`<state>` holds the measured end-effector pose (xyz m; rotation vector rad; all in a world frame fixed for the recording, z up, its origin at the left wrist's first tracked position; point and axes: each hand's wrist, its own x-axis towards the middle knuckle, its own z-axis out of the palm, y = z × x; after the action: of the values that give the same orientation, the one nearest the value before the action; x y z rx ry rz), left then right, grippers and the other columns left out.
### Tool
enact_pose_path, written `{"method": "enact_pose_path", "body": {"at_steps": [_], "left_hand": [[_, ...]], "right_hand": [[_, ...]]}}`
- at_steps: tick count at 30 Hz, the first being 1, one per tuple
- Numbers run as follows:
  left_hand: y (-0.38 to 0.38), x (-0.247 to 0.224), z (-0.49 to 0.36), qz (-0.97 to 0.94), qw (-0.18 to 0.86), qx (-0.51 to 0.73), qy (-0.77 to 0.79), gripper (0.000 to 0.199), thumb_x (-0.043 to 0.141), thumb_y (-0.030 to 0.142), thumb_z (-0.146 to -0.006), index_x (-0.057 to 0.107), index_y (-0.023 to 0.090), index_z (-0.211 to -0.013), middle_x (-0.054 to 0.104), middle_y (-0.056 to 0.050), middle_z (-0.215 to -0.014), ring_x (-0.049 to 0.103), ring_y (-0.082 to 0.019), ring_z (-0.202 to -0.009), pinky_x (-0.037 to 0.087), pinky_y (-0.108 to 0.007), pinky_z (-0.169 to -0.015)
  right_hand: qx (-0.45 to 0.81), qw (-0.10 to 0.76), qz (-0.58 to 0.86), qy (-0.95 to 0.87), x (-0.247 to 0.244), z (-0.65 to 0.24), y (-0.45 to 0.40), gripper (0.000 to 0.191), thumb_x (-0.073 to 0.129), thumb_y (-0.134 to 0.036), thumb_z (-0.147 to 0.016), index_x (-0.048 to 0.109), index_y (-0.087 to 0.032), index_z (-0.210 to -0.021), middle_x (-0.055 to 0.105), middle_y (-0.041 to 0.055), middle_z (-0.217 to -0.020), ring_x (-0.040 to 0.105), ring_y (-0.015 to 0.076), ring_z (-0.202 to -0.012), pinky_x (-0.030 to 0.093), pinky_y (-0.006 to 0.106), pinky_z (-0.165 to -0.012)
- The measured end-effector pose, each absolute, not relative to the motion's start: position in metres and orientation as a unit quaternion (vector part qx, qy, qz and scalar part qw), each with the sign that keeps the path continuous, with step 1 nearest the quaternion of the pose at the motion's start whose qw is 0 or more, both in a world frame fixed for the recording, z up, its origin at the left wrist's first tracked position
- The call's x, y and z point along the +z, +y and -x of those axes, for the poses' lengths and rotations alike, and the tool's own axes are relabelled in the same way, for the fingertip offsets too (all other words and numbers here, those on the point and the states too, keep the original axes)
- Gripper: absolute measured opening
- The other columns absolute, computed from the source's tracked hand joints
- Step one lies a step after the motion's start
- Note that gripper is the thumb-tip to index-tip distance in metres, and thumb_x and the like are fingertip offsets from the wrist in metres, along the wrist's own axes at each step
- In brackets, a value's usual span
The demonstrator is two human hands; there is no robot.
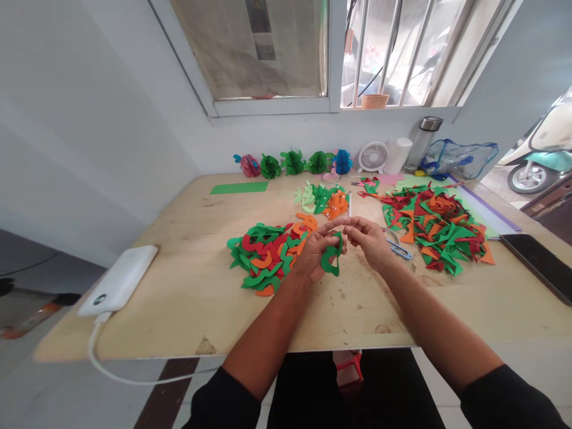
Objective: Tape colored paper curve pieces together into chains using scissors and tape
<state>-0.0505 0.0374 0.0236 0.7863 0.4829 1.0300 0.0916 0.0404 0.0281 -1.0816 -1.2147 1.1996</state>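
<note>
My left hand (315,253) is raised above the table and shut on a curved green paper cut-out (331,257), which hangs below the fingers. My right hand (366,238) is beside it, its fingertips closed and meeting the left fingertips, with nothing visible in them. Just left of my hands lies a heap of green, red and orange paper cut-outs (263,257). Near my right hand are scissors with blue handles (398,248).
A larger heap of paper shapes (433,226) lies to the right, and a smaller one (322,199) lies ahead. Folded paper ornaments (294,162) line the back edge of the wooden table (187,310). A white power bank (118,280) and a dark phone (540,268) sit at its sides.
</note>
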Motion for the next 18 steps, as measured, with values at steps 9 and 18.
{"method": "enact_pose_path", "body": {"at_steps": [9,18], "left_hand": [[0.0362,0.0250,0.0502,-0.384,0.760,0.469,0.232,0.050,0.064,0.017,-0.065,0.060,0.016,-0.116,0.058,0.001,-0.062,0.056,-0.010,-0.056,0.042,-0.025,-0.060],[0.0332,0.0307,0.0494,-0.380,0.764,0.463,0.241,0.058,0.066,0.018,-0.062,0.058,0.016,-0.120,0.060,0.001,-0.062,0.056,-0.011,-0.054,0.043,-0.024,-0.057]], "right_hand": [[0.548,0.535,0.415,-0.491,0.0269,-0.0916,0.0403,0.025,0.068,-0.037,-0.068,0.060,-0.016,-0.080,0.056,-0.0039,-0.059,0.043,0.0064,-0.048,0.030,0.022,-0.046],[0.579,0.530,0.421,-0.454,0.0284,-0.0917,0.0394,0.031,0.073,-0.042,-0.064,0.057,-0.017,-0.074,0.056,-0.0029,-0.058,0.045,0.0076,-0.049,0.033,0.022,-0.046]]}}
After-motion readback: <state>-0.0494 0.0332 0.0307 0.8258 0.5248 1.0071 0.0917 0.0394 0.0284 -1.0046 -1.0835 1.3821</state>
